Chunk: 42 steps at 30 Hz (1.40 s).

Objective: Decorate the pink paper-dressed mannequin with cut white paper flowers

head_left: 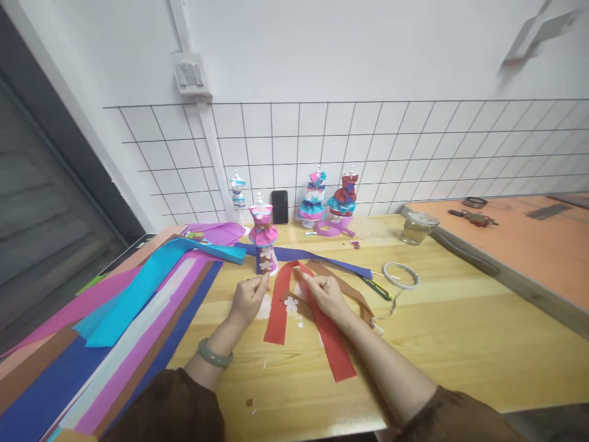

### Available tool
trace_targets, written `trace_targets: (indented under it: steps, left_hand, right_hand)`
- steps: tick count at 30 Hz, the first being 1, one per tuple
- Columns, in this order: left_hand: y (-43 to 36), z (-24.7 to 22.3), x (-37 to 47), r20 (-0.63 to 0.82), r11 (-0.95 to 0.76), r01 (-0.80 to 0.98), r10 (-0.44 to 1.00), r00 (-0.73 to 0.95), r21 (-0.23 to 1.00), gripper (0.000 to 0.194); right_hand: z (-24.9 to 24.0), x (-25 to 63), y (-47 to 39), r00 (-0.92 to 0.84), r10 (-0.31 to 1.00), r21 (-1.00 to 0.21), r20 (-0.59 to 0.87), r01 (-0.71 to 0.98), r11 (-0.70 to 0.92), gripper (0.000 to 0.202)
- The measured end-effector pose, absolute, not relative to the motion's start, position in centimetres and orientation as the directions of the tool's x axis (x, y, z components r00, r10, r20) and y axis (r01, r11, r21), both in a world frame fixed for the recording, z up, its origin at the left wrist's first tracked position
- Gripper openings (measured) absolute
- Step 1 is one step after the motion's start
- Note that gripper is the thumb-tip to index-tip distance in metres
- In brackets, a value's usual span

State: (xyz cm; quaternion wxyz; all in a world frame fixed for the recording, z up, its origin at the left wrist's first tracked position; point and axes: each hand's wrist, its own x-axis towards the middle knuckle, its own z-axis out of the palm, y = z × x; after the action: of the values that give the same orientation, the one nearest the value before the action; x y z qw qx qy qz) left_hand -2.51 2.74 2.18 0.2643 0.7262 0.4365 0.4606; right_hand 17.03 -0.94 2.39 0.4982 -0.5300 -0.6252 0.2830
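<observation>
My left hand (251, 299) is closed in a pinch just in front of the small dress form (264, 230) with a pink ruffled skirt and flower-patterned base. Whatever its fingertips hold is too small to tell. My right hand (329, 298) is also pinched closed, over one arm of a folded red strip (277, 319). I cannot tell whether it grips that strip or something small. Between the hands lies a white flower cutout (291, 304), with white scraps near it. A brown strip (352, 291) passes behind my right hand.
Long coloured strips (156, 313) cover the table's left. Behind stand more dressed forms (313, 199) and a black phone (280, 207). A blue strip (313, 255), a green-and-black cutter (378, 288), a tape roll (401, 275) and a glass cup (418, 228) lie farther right.
</observation>
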Motion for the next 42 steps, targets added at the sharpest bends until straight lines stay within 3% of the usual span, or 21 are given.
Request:
trace_targets:
  steps: [9, 14, 23, 28, 32, 36, 42]
  left_hand:
    - [2.7, 1.7, -2.4, 0.404, -0.496, 0.386, 0.865, 0.297, 0.778, 0.043]
    - [2.8, 1.1, -2.1, 0.320, -0.384, 0.275, 0.914, 0.249, 0.882, 0.048]
    - [2.7, 0.9, -1.6, 0.285, -0.340, 0.260, 0.931, 0.227, 0.904, 0.054]
    - [2.9, 0.7, -1.4, 0.279, -0.329, 0.232, 0.934, 0.222, 0.916, 0.055]
    - [3.0, 0.5, -1.3, 0.262, -0.311, 0.229, 0.940, 0.218, 0.922, 0.055]
    - [2.8, 0.7, -1.2, 0.270, -0.322, 0.241, 0.936, 0.227, 0.915, 0.049]
    - [2.4, 1.0, -0.6, 0.297, -0.380, 0.301, 0.911, 0.286, 0.875, 0.049]
  right_hand:
    - [2.7, 17.5, -1.2, -0.051, 0.947, -0.856, 0.319, 0.414, 0.310, 0.051]
    - [3.2, 18.1, -1.3, -0.101, 0.942, -0.846, 0.319, 0.418, 0.331, 0.049]
    - [5.1, 19.7, -2.0, 0.017, 0.957, -0.883, 0.289, 0.391, 0.260, 0.050]
    - [9.3, 24.2, -2.5, 0.007, 0.992, -0.918, 0.128, 0.380, 0.116, 0.047]
    - [11.0, 27.6, -4.4, 0.003, 0.998, -0.864, 0.055, 0.502, 0.046, 0.040]
    - [8.4, 29.6, -7.6, -0.010, 0.999, -0.774, -0.036, 0.633, -0.021, 0.024]
    - [2.5, 29.6, -11.5, 0.273, 0.961, -0.654, -0.055, 0.717, -0.241, 0.030]
